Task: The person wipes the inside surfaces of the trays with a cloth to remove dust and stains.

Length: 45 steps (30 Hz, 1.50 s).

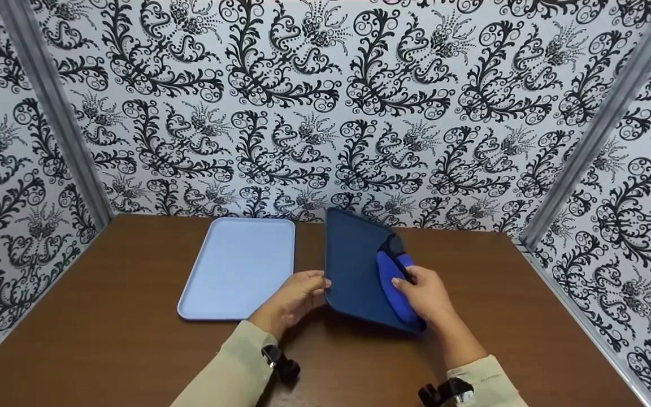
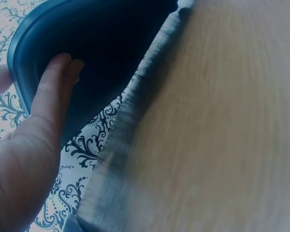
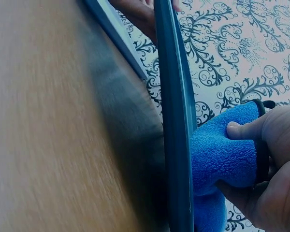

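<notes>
A dark blue tray (image 1: 354,265) is held tilted over the table, its left side raised. My left hand (image 1: 297,297) grips its left edge, thumb on the upper face and fingers spread against the underside, as the left wrist view shows. My right hand (image 1: 430,294) pinches a fuzzy blue cloth (image 3: 222,150) with black trim between thumb and fingers. The cloth lies folded against the tray's right side and covers part of that edge. In the right wrist view the tray appears edge-on, with the cloth bunched against its face.
A light blue tray (image 1: 243,265) lies flat on the brown table (image 1: 105,333), left of the dark one. Patterned walls (image 1: 314,113) enclose the table at the back and both sides. Each sleeve carries a black wrist camera (image 1: 280,364).
</notes>
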Each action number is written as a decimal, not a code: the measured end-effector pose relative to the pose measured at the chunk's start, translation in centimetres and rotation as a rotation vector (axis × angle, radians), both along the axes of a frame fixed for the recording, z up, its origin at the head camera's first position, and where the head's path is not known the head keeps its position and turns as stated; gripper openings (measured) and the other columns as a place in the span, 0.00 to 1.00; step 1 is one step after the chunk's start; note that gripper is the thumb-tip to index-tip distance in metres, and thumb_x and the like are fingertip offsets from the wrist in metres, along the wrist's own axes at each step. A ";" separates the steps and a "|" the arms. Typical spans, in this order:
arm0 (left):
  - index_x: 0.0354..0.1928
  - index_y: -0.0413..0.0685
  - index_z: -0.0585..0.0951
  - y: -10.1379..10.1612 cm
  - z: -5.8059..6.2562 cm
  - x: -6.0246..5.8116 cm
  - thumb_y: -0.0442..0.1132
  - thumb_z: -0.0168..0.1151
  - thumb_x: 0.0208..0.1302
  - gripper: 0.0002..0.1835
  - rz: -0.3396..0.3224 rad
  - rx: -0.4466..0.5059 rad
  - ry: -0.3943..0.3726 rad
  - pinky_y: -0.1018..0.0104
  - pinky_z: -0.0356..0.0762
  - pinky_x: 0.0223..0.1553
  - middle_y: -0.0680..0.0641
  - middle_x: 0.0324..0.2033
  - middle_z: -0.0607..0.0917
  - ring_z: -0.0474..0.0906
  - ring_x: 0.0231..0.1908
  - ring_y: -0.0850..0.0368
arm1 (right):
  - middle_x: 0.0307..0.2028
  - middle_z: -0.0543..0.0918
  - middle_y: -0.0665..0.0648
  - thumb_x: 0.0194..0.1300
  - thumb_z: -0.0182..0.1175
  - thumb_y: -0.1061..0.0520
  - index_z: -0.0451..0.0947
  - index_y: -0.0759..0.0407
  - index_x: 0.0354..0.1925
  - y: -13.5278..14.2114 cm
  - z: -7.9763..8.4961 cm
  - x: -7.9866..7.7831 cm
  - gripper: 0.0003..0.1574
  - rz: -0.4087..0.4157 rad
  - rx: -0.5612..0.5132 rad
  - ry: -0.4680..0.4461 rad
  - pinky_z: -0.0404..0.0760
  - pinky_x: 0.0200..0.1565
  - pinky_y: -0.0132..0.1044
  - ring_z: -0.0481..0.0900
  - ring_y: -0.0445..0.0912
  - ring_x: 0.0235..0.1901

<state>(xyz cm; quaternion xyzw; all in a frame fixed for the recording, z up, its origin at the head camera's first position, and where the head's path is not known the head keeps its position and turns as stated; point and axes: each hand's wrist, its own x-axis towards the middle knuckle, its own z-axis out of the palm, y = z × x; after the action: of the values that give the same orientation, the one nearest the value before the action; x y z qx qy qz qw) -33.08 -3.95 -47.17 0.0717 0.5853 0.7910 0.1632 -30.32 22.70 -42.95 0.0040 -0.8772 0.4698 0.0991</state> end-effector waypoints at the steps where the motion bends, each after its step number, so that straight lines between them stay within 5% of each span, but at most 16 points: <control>1: 0.73 0.19 0.57 0.0 0.0 0.0 0.33 0.59 0.60 0.42 0.000 -0.002 -0.001 0.66 0.82 0.49 0.49 0.41 0.80 0.80 0.40 0.63 | 0.30 0.82 0.54 0.68 0.66 0.63 0.84 0.64 0.37 -0.1 0.0 0.0 0.04 0.003 0.009 0.002 0.73 0.37 0.36 0.75 0.46 0.31; 14: 0.74 0.23 0.60 0.1 0.1 0.5 0.34 0.59 0.60 0.41 -0.003 -0.043 -0.006 0.63 0.81 0.54 0.43 0.52 0.76 0.78 0.47 0.58 | 0.30 0.80 0.53 0.67 0.67 0.61 0.83 0.61 0.36 -2.3 -0.1 0.5 0.03 0.066 0.075 0.074 0.72 0.38 0.37 0.74 0.46 0.31; 26: 0.73 0.21 0.60 0.4 0.1 0.5 0.32 0.58 0.60 0.39 -0.014 0.013 -0.008 0.69 0.82 0.47 0.49 0.41 0.79 0.79 0.40 0.62 | 0.39 0.86 0.53 0.68 0.68 0.58 0.86 0.56 0.43 -3.9 0.2 1.3 0.06 0.103 0.110 0.091 0.76 0.47 0.41 0.77 0.48 0.38; 31: 0.63 0.24 0.72 0.5 0.3 0.5 0.31 0.58 0.61 0.28 -0.051 0.050 0.004 0.67 0.85 0.48 0.50 0.39 0.87 0.85 0.41 0.61 | 0.42 0.87 0.53 0.69 0.67 0.58 0.86 0.55 0.45 -4.4 0.4 1.5 0.07 0.126 0.103 0.091 0.77 0.50 0.44 0.79 0.48 0.40; 36: 0.54 0.30 0.80 0.5 0.3 0.6 0.31 0.59 0.61 0.19 -0.062 0.049 0.010 0.65 0.85 0.49 0.49 0.40 0.90 0.87 0.43 0.59 | 0.42 0.87 0.53 0.68 0.68 0.57 0.86 0.54 0.45 -4.9 0.3 1.7 0.07 0.156 0.111 0.117 0.78 0.52 0.45 0.79 0.47 0.41; 45: 0.56 0.29 0.79 0.6 0.3 0.5 0.32 0.59 0.61 0.21 -0.061 0.037 0.024 0.62 0.84 0.53 0.47 0.44 0.89 0.86 0.46 0.57 | 0.43 0.88 0.52 0.68 0.68 0.58 0.86 0.53 0.47 -5.6 0.2 2.2 0.09 0.197 0.118 0.152 0.80 0.52 0.47 0.81 0.47 0.43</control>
<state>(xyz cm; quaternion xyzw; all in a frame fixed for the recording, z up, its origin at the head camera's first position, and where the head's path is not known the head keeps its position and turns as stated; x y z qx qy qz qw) -32.55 -3.32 -46.89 0.1020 0.5702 0.7953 0.1786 -28.13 17.12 -42.71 0.1314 -0.8886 0.4232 0.1181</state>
